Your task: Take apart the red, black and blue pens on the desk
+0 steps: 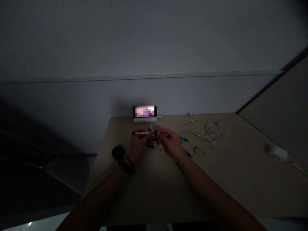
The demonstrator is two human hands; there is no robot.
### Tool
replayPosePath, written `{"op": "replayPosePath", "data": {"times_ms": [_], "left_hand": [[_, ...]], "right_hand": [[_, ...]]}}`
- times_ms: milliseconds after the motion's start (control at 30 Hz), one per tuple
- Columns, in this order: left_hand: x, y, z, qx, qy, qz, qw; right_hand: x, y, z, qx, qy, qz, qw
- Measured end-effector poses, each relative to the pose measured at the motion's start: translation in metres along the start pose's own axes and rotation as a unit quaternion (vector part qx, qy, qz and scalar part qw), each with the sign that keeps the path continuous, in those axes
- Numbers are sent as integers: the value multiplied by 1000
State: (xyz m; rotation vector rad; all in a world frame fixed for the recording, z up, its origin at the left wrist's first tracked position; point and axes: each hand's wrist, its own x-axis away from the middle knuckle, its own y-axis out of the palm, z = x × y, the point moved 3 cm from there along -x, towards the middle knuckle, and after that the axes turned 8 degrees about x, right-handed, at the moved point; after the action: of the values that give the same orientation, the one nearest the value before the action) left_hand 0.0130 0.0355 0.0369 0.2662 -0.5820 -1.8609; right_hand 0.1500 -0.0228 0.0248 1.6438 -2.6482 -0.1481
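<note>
Ctr of frame: our L hand [139, 143] has its grip pinched on a white pen [141, 132]; R hand [171, 143] is by its right end, can't tell what it's got. Dim light + fingertip-only hold: we could fumble it onto the bench [151, 192].

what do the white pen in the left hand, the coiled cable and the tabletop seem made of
White pen: probably plastic, from its even pale barrel and dark end; dimness hides any gloss.
Coiled cable: likely plastic or rubber sheathing, by its loose white loops; finish unclear.
Tabletop: perhaps laminate or wood, fairly matte, the light on it diffuse.
</note>
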Motion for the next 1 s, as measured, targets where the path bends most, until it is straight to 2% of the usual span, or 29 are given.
{"op": "replayPosePath", "data": {"times_ms": [667,1000], "left_hand": [[-1,-1,1,27,-16,18,999],[0,1,0,1,-16,-3,1000]], "right_hand": [[2,0,-7,-51,16,31,998],[2,3,-4,45,3,-6,999]]}}
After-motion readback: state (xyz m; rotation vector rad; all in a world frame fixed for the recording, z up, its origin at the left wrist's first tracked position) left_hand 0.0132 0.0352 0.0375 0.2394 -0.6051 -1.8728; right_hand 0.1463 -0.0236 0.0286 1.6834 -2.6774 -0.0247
